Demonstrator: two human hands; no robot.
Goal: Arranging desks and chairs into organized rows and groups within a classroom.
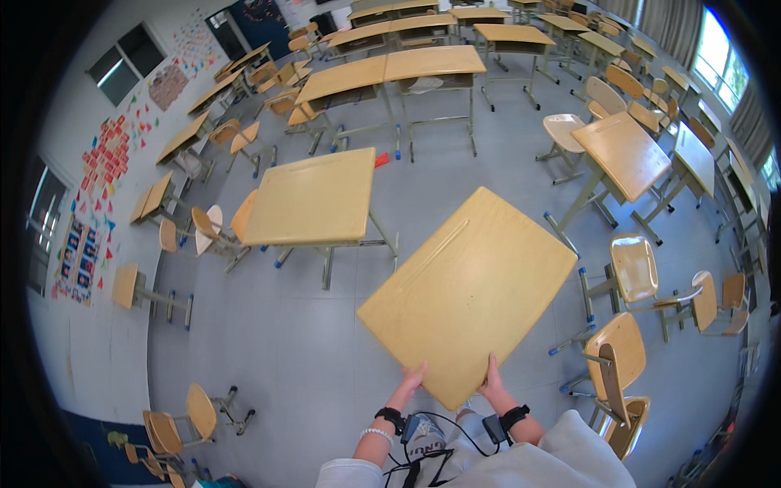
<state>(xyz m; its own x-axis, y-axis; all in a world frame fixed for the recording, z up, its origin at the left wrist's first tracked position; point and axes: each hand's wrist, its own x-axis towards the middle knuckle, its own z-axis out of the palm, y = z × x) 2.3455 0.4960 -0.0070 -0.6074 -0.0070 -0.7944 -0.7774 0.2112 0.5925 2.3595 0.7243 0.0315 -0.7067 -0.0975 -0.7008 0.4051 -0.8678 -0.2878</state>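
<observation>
Before me is a student desk with a pale wooden top (470, 299), turned at an angle, with a long pencil groove near its far left edge. My left hand (415, 376) grips the desk's near left edge, its thumb on top and the other fingers hidden beneath. On the near right edge, my right hand (492, 379) holds on the same way, thumb upward. The desktop hides the legs of this desk, so I cannot tell whether they touch the floor. A second desk (311, 198) stands just beyond, to the left.
Joined desks (390, 72) stand in rows ahead. To the right are a desk (622, 155) and wooden chairs (634, 268), one chair (616, 348) close to my right side. More chairs (201, 412) stand at lower left. A red object (382, 160) lies on the grey floor (317, 341).
</observation>
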